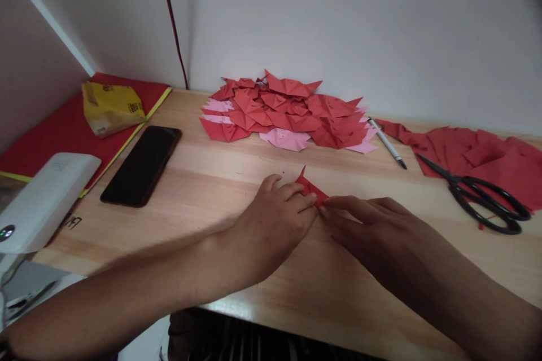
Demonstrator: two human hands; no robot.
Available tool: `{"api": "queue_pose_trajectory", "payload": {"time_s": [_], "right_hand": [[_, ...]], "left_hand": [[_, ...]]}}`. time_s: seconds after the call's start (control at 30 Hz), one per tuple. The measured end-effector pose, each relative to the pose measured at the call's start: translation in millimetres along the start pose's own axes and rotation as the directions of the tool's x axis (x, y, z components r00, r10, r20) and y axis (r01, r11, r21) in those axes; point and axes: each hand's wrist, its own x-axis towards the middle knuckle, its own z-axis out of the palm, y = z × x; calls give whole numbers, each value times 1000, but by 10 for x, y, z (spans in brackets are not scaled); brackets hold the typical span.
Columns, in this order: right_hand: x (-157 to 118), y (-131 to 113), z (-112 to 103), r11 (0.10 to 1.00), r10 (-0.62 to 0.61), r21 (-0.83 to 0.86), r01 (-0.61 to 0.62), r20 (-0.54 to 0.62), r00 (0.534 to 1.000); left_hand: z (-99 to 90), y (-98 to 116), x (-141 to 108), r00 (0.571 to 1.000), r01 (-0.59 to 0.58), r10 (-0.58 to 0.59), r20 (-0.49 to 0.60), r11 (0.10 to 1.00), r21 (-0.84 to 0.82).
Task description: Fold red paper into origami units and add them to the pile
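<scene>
A small piece of folded red paper (312, 189) lies on the wooden table between my two hands, one pointed corner sticking up at its far left. My left hand (284, 215) rests over its left and near side, fingers bent and pressing on it. From the right, my right hand (366, 223) grips the paper's right end, its fingertips pinched together there. The near part of the paper is hidden under my fingers. Behind it sits a heap of folded red and pink paper pieces (292, 122), several with pointed ends.
Black-handled scissors (486, 200) lie at the right by a pile of red paper (495, 158). Near them is a white pen (387, 144). At left are a black phone (141, 166), a white power bank (51, 197) and a yellow packet (113, 108) on red sheets (38, 124).
</scene>
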Motion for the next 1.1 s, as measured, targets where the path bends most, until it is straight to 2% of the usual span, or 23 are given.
{"api": "queue_pose_trajectory", "payload": {"time_s": [0.1, 0.27, 0.4, 0.6, 0.77, 1.1], "right_hand": [[-5, -20, 19, 1000, -3, -21, 2, -24, 1000], [-9, -40, 18, 999, -4, -37, 4, 9, 1000], [-8, -49, 10, 998, -18, -66, 20, 26, 999], [2, -58, 15, 994, -62, -95, 58, -49, 997], [-1, -63, 2, 995, -31, -95, 21, -98, 995], [-17, -81, 10, 990, -62, -133, 56, -47, 997]], "left_hand": [[21, 7, 10, 1000, -5, 5, -16, 1000, 4], [114, 113, -7, 996, -52, 59, -69, 994, 97], [138, 166, -35, 999, -52, 53, -5, 990, 134], [106, 127, -47, 995, -41, 28, 95, 990, 132], [121, 104, -39, 992, 21, -44, 121, 982, 188], [54, 107, 10, 991, 13, -45, 125, 970, 243]]}}
